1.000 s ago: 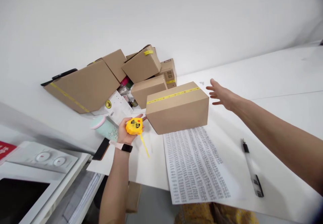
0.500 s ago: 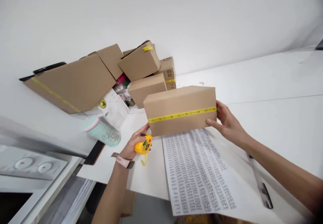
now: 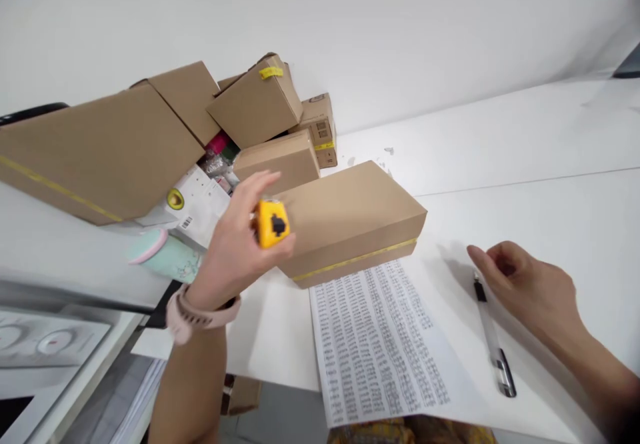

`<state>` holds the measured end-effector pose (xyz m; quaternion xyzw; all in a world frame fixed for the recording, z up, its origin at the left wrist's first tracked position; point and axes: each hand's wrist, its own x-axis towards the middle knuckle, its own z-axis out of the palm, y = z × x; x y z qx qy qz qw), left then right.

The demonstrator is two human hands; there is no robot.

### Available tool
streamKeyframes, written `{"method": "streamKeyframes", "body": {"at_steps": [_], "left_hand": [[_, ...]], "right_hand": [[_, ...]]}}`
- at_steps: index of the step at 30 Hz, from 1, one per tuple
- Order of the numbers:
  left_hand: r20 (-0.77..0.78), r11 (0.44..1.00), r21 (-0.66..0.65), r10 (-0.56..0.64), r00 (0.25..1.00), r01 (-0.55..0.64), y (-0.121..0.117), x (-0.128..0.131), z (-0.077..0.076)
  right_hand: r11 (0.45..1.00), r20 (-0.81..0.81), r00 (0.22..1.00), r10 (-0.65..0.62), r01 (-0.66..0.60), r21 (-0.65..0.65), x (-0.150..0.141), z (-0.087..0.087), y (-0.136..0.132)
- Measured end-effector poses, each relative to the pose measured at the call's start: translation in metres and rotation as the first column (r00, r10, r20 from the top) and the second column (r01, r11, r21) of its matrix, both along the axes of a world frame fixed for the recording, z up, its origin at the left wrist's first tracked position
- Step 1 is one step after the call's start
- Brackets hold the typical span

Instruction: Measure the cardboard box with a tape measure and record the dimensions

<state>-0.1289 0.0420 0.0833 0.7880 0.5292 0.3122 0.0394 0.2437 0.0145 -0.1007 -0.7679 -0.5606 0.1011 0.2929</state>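
In my left hand (image 3: 225,251) is a yellow tape measure (image 3: 273,223) with a black button, gripped between thumb and fingers. It is held over the left end of a closed cardboard box (image 3: 350,207) with yellow printed tape along its front side. The box lies on the white table, over the far edge of a printed sheet (image 3: 375,357). My right hand (image 3: 530,291) is off the box, to its right, with the fingers curled in and nothing visible in them. Just left of that hand, a clear pen with black ends (image 3: 493,337) lies on the table.
Several cardboard boxes (image 3: 260,104) are piled against the wall at the back left. A large carton (image 3: 100,151), a white avocado-printed package (image 3: 197,204) and a mint tumbler (image 3: 167,254) stand at the left. A white appliance with dials (image 3: 50,341) is at the lower left.
My right hand has let go of the box and drawn back to the right. The box, tilted up before, now lies flatter. My left hand has risen with the tape measure.
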Motion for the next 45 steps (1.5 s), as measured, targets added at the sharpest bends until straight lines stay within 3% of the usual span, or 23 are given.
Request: {"method": "streamKeyframes", "body": {"at_steps": [2,6,9,12,14,17,18,20,22,23,25,27,30,33,36,39,45], "left_hand": [[-0.184,0.995,0.056,-0.067,0.981,0.079,0.017,0.031,0.002],[-0.374,0.990,-0.043,-0.143,0.917,0.136,0.045,0.070,-0.009],[-0.390,0.975,-0.137,-0.216,0.895,0.176,0.061,0.075,-0.022],[-0.333,0.954,-0.186,-0.286,0.898,0.235,0.074,0.069,-0.031],[-0.316,0.955,-0.147,-0.293,0.902,0.258,0.073,0.066,-0.036],[-0.331,0.967,0.138,-0.160,0.930,0.215,0.041,0.070,-0.048],[-0.333,0.947,0.237,-0.132,0.934,0.218,0.022,0.072,-0.055],[-0.286,0.899,0.295,-0.240,0.928,0.324,-0.026,0.080,-0.078],[-0.273,0.899,0.107,-0.385,0.882,0.426,-0.076,0.090,-0.111],[-0.290,0.893,0.004,-0.431,0.855,0.451,-0.099,0.096,-0.130],[-0.311,0.878,-0.129,-0.477,0.822,0.461,-0.133,0.109,-0.165],[-0.365,0.883,-0.178,-0.470,0.804,0.435,-0.152,0.124,-0.192],[-0.435,0.940,-0.087,-0.335,0.836,0.331,-0.160,0.142,-0.213],[-0.416,0.959,0.050,-0.233,0.879,0.278,-0.157,0.151,-0.221],[-0.382,0.954,0.118,-0.212,0.900,0.275,-0.156,0.151,-0.225],[-0.367,0.954,0.125,-0.212,0.906,0.273,-0.157,0.150,-0.229],[-0.351,0.958,0.102,-0.218,0.911,0.268,-0.157,0.149,-0.230]], "right_hand": [[0.998,0.063,0.998,0.030,-0.026,-0.064,-0.001,-0.004,-0.011],[0.981,0.210,0.967,0.146,-0.113,-0.160,-0.010,-0.015,-0.029],[0.968,0.249,0.944,0.218,-0.177,-0.179,-0.009,-0.024,-0.033],[0.931,0.146,0.928,0.343,-0.316,-0.181,0.000,-0.028,-0.029],[0.904,0.024,0.917,0.398,-0.388,-0.181,0.007,-0.025,-0.027],[0.876,-0.326,0.856,0.403,-0.463,-0.133,0.016,-0.014,-0.033],[0.875,-0.488,0.787,0.376,-0.475,-0.091,0.018,-0.010,-0.038],[0.891,-0.774,0.569,0.277,-0.454,-0.014,0.020,-0.005,-0.053],[0.905,-0.917,0.352,0.188,-0.425,0.023,0.019,-0.006,-0.070],[0.906,-0.943,0.288,0.170,-0.422,0.035,0.016,-0.007,-0.078],[0.896,-0.949,0.239,0.205,-0.436,0.084,0.003,-0.011,-0.089],[0.880,-0.932,0.231,0.280,-0.451,0.153,-0.015,-0.013,-0.092],[0.889,-0.908,0.294,0.300,-0.430,0.155,-0.045,-0.014,-0.088],[0.914,-0.856,0.456,0.246,-0.402,0.048,-0.062,-0.017,-0.082],[0.918,-0.757,0.587,0.286,-0.393,0.042,-0.064,-0.022,-0.081],[0.920,-0.707,0.628,0.327,-0.381,0.087,-0.062,-0.026,-0.086],[0.951,-0.685,0.676,0.271,-0.296,0.084,-0.066,-0.028,-0.090]]}}
